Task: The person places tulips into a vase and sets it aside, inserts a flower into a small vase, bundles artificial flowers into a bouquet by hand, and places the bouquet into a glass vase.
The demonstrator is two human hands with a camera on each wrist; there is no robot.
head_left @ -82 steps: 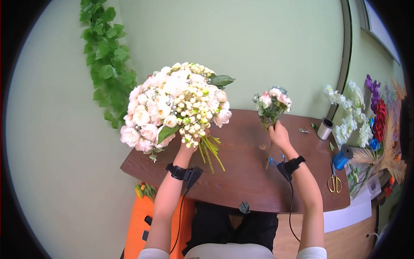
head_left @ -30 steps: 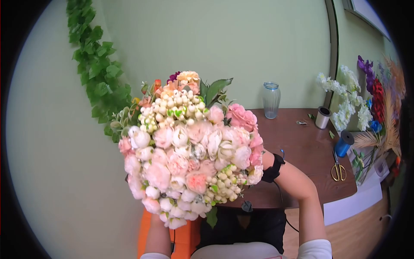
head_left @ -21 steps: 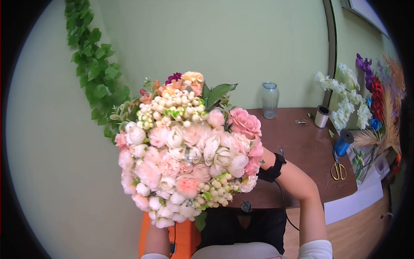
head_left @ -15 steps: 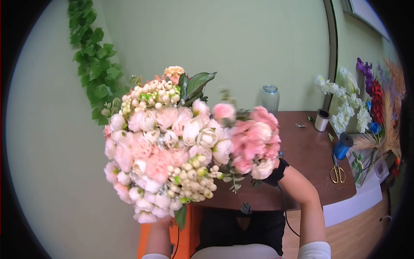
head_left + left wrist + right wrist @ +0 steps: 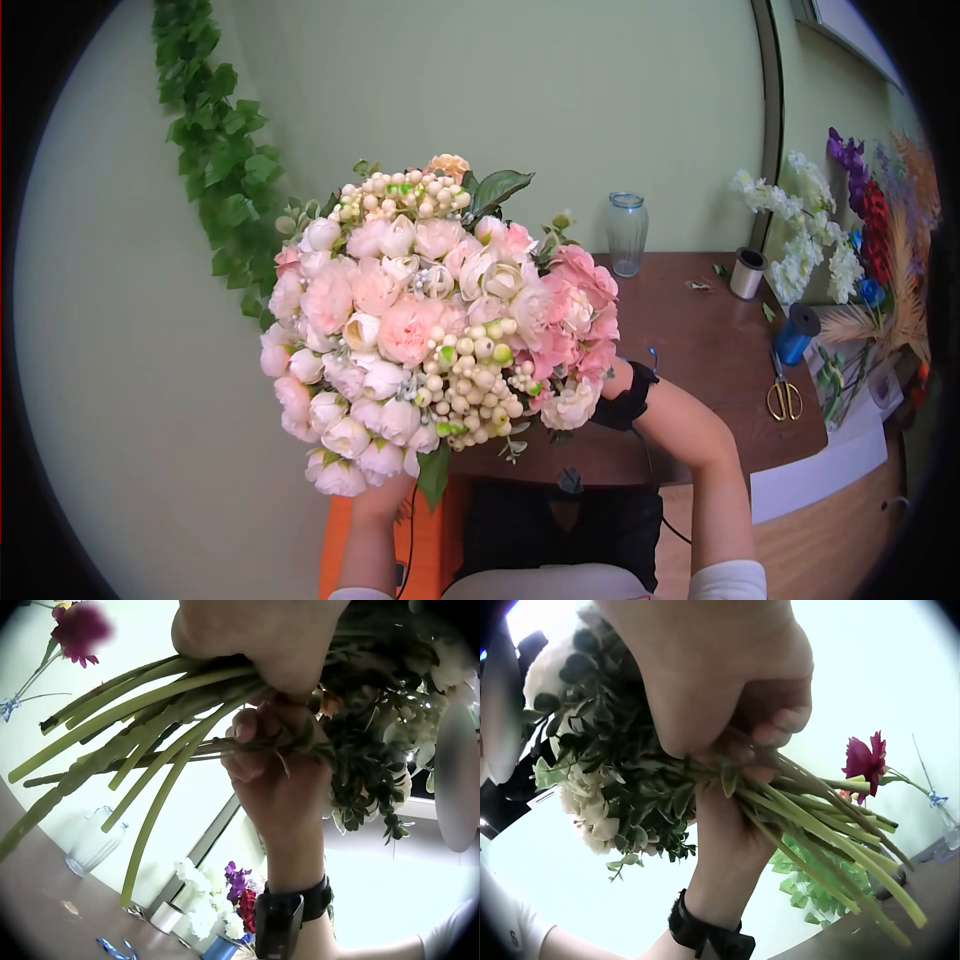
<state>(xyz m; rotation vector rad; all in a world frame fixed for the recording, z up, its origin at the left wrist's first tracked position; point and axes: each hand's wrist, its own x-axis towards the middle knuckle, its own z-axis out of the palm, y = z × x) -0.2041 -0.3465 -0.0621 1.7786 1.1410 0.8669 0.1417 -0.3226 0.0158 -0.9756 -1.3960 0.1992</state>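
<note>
A large bouquet (image 5: 400, 310) of pale pink and white blossoms with cream berries faces the head camera, tilted toward it. My left hand (image 5: 255, 641) grips its green stems (image 5: 112, 750) just below the leaves. Against its right side sits a smaller bunch of pink flowers (image 5: 575, 320). My right hand (image 5: 720, 675) holds that bunch by its thin stems, fingers curled, right beside the left hand. In the head view the blossoms hide most of both hands. The stem ends fan out below the hands in both wrist views.
On the brown table (image 5: 690, 350) stand a clear glass vase (image 5: 627, 235), a silver ribbon spool (image 5: 748, 273) and a blue spool (image 5: 797, 333). Gold-handled scissors (image 5: 783, 395) lie near the right edge. More flowers (image 5: 800, 225) stand at the far right; an ivy garland (image 5: 215, 150) hangs left.
The pink bunch has come from over the table's right side to the bouquet's right flank, swinging away briefly half a second ago. The bouquet has tipped its blossoms toward the head camera.
</note>
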